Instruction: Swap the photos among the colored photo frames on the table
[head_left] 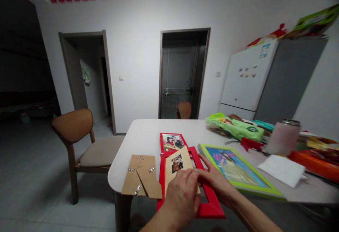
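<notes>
A large red picture frame (209,207) lies at the near edge of the white table (143,133). On it rests a tan mat board (180,168) with a small photo in its window. My left hand (182,196) lies curled over the board's near end, fingers closed on it. My right hand (215,182) presses on the frame's right side, its fingers stretched flat beside the board. A smaller red frame (172,142) with a photo sits just behind. A brown backing board (141,179) with metal clips lies to the left.
A green-framed picture (238,170) lies to the right, then a white cloth (282,170), a pink bottle (283,136), a green packet (234,126) and clutter. A wooden chair (79,143) stands left of the table. A fridge (249,80) stands at the back right.
</notes>
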Available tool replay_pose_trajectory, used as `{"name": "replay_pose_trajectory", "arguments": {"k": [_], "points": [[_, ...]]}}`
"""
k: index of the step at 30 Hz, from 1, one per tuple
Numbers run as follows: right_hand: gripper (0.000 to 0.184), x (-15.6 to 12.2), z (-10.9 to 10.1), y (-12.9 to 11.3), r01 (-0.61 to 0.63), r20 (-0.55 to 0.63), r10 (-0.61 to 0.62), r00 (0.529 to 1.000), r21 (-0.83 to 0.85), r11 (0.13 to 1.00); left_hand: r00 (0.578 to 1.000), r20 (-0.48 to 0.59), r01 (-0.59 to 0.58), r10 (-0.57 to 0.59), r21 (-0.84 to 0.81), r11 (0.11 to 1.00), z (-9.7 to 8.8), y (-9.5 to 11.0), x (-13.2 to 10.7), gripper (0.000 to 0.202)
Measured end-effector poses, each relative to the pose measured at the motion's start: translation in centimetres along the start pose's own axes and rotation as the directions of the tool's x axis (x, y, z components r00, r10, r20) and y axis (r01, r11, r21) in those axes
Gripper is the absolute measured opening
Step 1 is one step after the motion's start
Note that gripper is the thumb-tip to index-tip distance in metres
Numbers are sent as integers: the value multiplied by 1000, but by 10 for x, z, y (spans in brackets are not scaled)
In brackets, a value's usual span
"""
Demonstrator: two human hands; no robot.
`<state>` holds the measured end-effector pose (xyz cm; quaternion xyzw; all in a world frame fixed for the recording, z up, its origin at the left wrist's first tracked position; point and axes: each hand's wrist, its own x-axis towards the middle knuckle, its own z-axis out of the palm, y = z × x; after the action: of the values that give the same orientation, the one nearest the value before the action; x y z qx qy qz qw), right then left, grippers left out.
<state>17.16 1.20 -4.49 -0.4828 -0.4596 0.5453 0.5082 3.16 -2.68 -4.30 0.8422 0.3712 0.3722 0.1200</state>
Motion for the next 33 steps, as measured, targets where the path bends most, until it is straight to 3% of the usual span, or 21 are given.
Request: {"name": "replay_pose_trajectory", "arguments": {"k": [2,4,7,10,14,17,21,26,33], "points": [[81,6,-6,4,9,-19,-11,1000,-109,994,994,-102,-24,25,16,1000,-12,-4,1,50],[75,12,-13,8,12,-44,-24,999,-258,966,965,-255,63,-63,-8,998,-28,-14,-1,49],[63,23,-25,16,25,-78,-80,994,-545,838,863,-415,262,-288,-122,957,-50,-38,-10,44],[53,30,-32,25,48,-74,-171,982,-786,616,791,-368,399,-488,-294,868,-56,-70,-30,44],[46,34,-35,38,83,-19,-249,968,-916,393,757,-169,537,-631,-387,749,-46,-101,-56,46],[45,35,-34,44,87,12,-251,968,-954,288,761,-133,582,-635,-291,759,-41,-104,-65,48],[44,36,-32,46,85,34,-236,971,-973,213,805,-146,562,-575,-121,818,-47,-93,-63,44],[42,35,-30,45,74,27,-240,970,-980,186,837,-164,532,-522,24,846,-49,-91,-64,37],[37,33,-29,43,142,89,-313,946,-978,152,876,-192,463,-443,75,883,-47,-92,-65,37]]}}
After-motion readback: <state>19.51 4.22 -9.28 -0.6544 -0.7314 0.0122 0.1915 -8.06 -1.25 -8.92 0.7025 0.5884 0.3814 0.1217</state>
